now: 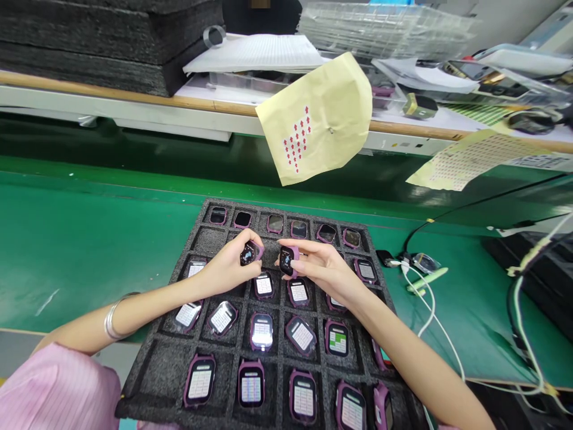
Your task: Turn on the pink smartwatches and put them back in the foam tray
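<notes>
My left hand point(237, 261) is closed around a purple smartwatch case point(249, 254) whose dark screen shows a small blue figure. Just to its right, my right hand point(320, 263) grips another purple smartwatch case point(287, 260) between thumb and fingers, with a similar lit picture. Both hang over the upper part of a black foam tray point(154, 373). Several more purple watch cases sit in the tray's compartments. Those in the back row, such as one watch case point(274, 224), have dark screens; many nearer ones, like a watch case point(200, 381), show white grids. My forearms hide some compartments.
A shelf edge point(179, 107) runs behind the green table point(80, 239). From it hang a yellow sheet with red arrow stickers point(331, 119) and another yellow sheet point(470, 161). Black foam blocks point(89, 42) stand on the shelf. White cables point(434, 310) and a light-green tool point(427, 279) lie right of the tray.
</notes>
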`<state>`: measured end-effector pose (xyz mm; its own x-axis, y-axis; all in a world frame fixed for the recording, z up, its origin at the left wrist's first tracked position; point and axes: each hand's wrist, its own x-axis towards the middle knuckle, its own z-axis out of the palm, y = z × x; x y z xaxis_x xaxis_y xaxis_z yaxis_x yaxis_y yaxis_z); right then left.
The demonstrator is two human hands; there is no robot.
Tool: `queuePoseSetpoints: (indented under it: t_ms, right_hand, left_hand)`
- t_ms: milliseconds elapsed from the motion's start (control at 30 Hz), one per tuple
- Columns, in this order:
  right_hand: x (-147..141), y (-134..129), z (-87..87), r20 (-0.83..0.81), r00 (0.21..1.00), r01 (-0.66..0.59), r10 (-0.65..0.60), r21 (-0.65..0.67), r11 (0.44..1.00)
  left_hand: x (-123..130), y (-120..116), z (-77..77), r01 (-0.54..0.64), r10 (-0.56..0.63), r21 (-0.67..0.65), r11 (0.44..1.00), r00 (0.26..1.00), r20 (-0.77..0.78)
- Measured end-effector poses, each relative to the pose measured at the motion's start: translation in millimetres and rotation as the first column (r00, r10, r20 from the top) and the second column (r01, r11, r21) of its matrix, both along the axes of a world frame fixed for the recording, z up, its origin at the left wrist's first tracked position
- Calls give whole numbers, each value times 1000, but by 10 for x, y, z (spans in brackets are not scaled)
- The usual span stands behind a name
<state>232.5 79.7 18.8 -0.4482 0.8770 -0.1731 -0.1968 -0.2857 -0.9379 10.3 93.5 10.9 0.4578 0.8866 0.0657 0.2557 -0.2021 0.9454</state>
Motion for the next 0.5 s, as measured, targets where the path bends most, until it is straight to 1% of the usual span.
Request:
queuePoseSetpoints:
  t_ms: [200,333,400,500]
  right_hand:
    - [3,14,-6,23,1000,9,-10,12,1000]
    - [6,12,7,5,1000,6,-6,10,1000]
    - [9,8,18,-2,1000,7,-6,10,1000]
    - [15,2,30,0,1000,6,-6,13,1000]
  left_hand:
    - [3,26,-25,-6,6,-7,1000,1000,14]
    - [2,-3,4,-15,19,-83,996,999,48]
    - [-3,-20,21,-4,9,-71,997,998,65]
    - [-11,-28,35,13,-12,-12,1000,997,80]
